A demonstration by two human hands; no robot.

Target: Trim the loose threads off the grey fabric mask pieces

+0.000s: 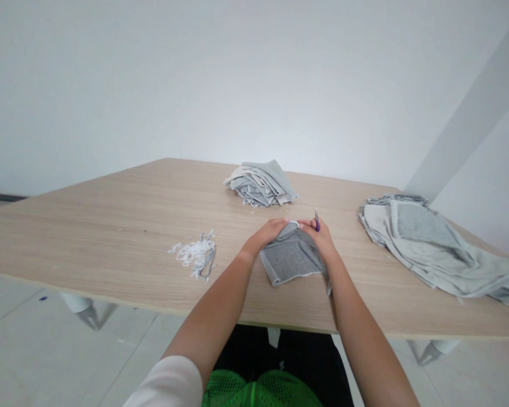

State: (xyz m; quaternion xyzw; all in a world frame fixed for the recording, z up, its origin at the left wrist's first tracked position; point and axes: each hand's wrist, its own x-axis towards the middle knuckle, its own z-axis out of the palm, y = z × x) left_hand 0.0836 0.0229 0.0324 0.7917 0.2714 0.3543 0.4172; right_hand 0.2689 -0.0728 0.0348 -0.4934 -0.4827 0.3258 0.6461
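A piece of grey fabric with pale edges lies partly on the table in front of me, its far edge raised between my hands. My left hand pinches that edge on the left, near a small white strip. On the right, my right hand grips the same edge with thumb and fingertips. Small purple-handled scissors are also tucked in the right hand, blades pointing away from me. My fingers hide part of the handles.
A heap of white and grey trimmings lies left of my forearm. Behind the hands sits a stack of folded grey fabric pieces. A longer pile of grey fabric covers the right side of the wooden table, against a white wall.
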